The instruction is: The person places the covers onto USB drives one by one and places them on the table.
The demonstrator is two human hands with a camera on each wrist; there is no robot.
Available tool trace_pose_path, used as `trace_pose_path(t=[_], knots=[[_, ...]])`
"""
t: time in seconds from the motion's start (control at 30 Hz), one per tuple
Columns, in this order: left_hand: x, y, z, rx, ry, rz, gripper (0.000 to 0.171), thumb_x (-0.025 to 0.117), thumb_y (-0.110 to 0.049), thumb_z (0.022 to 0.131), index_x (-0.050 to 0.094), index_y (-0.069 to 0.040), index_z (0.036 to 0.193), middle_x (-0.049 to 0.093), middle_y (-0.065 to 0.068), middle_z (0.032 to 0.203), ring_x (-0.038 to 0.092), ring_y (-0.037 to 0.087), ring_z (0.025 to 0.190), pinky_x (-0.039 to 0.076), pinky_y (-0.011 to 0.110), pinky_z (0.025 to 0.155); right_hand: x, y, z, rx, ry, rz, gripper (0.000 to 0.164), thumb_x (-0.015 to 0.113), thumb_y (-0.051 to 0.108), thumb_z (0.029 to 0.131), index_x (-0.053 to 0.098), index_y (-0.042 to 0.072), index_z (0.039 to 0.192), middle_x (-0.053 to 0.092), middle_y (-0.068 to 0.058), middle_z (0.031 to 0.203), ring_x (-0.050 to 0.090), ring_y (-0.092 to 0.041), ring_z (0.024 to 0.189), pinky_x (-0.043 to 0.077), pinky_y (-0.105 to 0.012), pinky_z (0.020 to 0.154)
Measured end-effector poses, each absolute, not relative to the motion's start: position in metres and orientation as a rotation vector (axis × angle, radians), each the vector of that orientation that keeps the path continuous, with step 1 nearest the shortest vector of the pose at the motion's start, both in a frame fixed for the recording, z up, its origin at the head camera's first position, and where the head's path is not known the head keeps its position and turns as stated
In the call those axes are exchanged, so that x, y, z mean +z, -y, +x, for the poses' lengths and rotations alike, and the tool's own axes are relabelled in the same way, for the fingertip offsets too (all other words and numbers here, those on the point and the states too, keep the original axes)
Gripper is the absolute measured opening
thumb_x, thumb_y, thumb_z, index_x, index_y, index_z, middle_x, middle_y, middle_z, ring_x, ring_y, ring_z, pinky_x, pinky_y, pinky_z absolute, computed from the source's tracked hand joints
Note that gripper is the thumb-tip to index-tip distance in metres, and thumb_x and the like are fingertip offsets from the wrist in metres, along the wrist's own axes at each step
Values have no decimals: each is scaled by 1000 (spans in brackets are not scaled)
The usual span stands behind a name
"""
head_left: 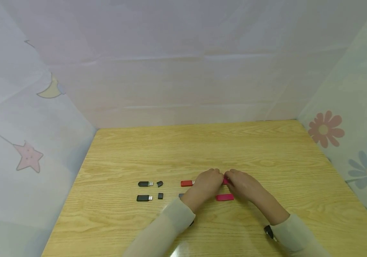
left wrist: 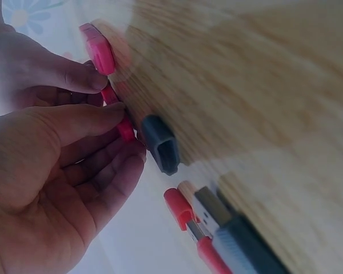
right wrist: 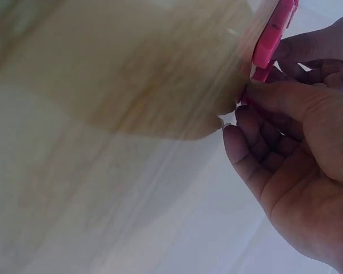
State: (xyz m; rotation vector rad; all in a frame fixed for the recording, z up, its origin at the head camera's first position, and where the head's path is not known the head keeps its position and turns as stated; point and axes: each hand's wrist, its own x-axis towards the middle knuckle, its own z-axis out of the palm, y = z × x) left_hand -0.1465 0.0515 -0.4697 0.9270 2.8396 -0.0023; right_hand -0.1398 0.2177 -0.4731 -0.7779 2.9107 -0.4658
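My left hand (head_left: 209,182) and my right hand (head_left: 242,182) meet over the table, fingertips close together. Between them is a small pink USB stick (head_left: 225,181), mostly covered by fingers. In the left wrist view, the left thumb and fingers pinch one end of it, and the right hand (left wrist: 40,71) pinches the other. The right wrist view shows the same double pinch from the other side. A second pink stick (head_left: 224,197) lies on the table just nearer than the hands. Beside the left fingertips stands a dark grey cap (left wrist: 160,145).
To the left lie two black USB sticks (head_left: 143,184) with their caps (head_left: 160,196) off beside them. A red stick (head_left: 186,183) and a grey stick (left wrist: 240,240) lie by the left hand, partly hidden by it in the head view. A red cap (left wrist: 177,206) sits near them.
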Motion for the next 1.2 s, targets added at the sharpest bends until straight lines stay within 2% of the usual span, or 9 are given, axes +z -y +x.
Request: trace_pose_path(t=[0.63,0.97,1.2], knots=[[-469,-55,-148,-14,-2838,922,14,60,-20,103,74,-18,104,65,-3,100,60,11,90,54,23,78,-473,-220,-142,-472,-2895,-772,5,67,3,93,65,7,95,56,2,80,45,-9,66,43,-28,59],[-468,-51,-147,-91,-2861,915,14,61,-23,102,72,-20,110,65,-4,103,60,11,94,53,26,81,-473,-219,-141,-451,-2898,-748,12,67,4,91,67,5,103,59,1,84,49,-9,68,45,-29,61],[-465,-42,-147,-146,-2904,933,17,59,-28,101,70,-20,111,66,-5,104,60,12,97,52,29,83,-469,-218,-136,-379,-2979,-796,19,70,5,88,66,4,107,60,-5,97,59,-18,83,52,-33,66]])
